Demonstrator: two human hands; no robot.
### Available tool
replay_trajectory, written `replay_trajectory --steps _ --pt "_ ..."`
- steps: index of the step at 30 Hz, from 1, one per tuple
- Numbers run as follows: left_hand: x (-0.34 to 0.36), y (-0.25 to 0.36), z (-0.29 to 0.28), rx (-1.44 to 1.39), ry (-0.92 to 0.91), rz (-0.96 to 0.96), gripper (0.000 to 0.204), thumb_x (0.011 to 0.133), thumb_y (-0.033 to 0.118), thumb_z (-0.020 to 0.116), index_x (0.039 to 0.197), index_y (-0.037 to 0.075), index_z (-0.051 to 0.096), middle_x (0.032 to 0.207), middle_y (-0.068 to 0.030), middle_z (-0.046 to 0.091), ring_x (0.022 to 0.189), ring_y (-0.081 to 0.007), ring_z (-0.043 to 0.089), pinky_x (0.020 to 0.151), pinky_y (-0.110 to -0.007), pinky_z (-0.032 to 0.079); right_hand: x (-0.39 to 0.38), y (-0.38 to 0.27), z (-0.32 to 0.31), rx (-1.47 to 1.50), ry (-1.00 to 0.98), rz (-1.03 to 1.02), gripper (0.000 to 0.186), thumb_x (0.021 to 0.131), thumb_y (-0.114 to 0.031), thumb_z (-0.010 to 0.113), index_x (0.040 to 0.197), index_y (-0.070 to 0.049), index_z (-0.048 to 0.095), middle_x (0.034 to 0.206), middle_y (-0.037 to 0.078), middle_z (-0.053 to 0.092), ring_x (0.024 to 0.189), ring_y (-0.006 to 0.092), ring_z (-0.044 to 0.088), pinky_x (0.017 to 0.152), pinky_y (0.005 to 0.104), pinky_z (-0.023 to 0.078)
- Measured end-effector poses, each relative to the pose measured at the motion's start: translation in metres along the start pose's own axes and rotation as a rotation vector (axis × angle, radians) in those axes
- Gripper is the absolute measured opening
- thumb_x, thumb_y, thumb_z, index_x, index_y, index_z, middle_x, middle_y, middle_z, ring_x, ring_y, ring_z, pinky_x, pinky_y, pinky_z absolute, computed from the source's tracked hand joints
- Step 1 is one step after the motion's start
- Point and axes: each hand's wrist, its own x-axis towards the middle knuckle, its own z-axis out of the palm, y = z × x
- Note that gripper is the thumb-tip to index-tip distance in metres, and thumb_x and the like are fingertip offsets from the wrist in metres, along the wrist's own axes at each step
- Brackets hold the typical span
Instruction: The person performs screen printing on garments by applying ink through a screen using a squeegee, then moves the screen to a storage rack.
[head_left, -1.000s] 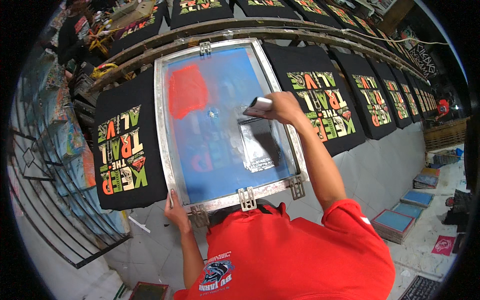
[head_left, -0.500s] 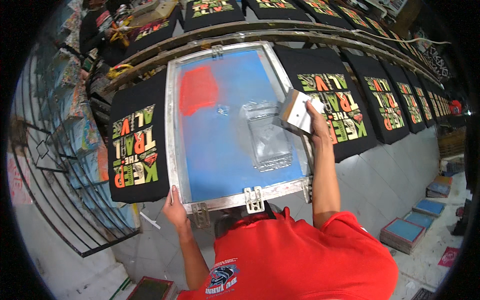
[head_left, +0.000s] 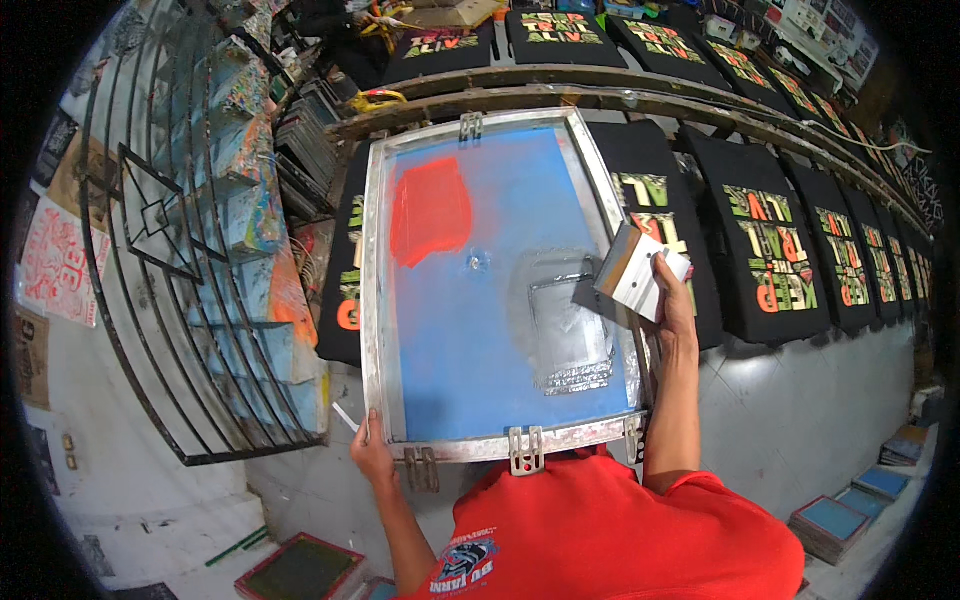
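A large screen-printing frame [head_left: 375,300] with a blue mesh lies before me, its pale metal rim carrying several metal hinge-like clips. A red ink patch [head_left: 432,212] marks the upper left of the mesh, and a grey rectangular area with shiny tape sits at lower right. My left hand [head_left: 374,458] is closed on the near left corner of the frame. In my closed right hand [head_left: 674,300] is a squeegee [head_left: 638,270] with a white-and-brown handle, tilted over the right rim. Whether that hand also touches the rim, I cannot tell.
Black printed shirts [head_left: 765,240] lie in rows along wooden rails [head_left: 700,98], some partly under the frame. A black metal railing [head_left: 150,260] and paint-stained blue steps [head_left: 275,300] stand left. More screens [head_left: 300,570] rest on the floor, lower left and right.
The frame, with both hands on the same holds, sits slightly right and lower in view. More of the railing and steps shows at left. The frame overlaps more of the shirts beside it.
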Motion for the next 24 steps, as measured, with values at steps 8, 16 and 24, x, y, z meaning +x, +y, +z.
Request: replay_trajectory --steps 8,16,24 --pt "0.122 -0.01 -0.08 0.055 0.014 -0.002 0.045 0.095 0.033 0.071 0.116 -0.008 0.07 0.089 -0.007 0.07 0.08 -0.0132 0.059 0.073 -0.028 0.048 -0.02 0.074 0.124 0.05 -0.016 0.029 0.044 0.093 -0.031 0.07 0.125 -0.002 0.061 0.11 0.006 0.07 0.095 0.018 0.068 0.085 0.0328 0.053" --pt "0.216 0.001 -0.073 -0.11 -0.168 -0.012 0.043 0.099 0.03 0.065 0.12 -0.008 0.067 0.099 -0.0084 0.071 0.087 -0.0136 0.061 0.077 -0.03 0.05 0.005 0.094 0.185 0.052 0.051 -0.028 0.041 0.091 -0.031 0.072 0.121 -0.004 0.064 0.11 0.005 0.07 0.095 0.0161 0.067 0.085 0.0302 0.051" --pt "0.268 -0.004 -0.06 -0.06 -0.092 0.019 0.041 0.096 0.029 0.07 0.115 -0.007 0.07 0.096 -0.0099 0.072 0.085 -0.0146 0.062 0.079 -0.031 0.05 0.022 0.111 0.2 -0.018 0.135 -0.036 0.036 0.095 -0.031 0.068 0.119 -0.005 0.064 0.11 0.004 0.07 0.098 0.0146 0.068 0.085 0.0308 0.054"
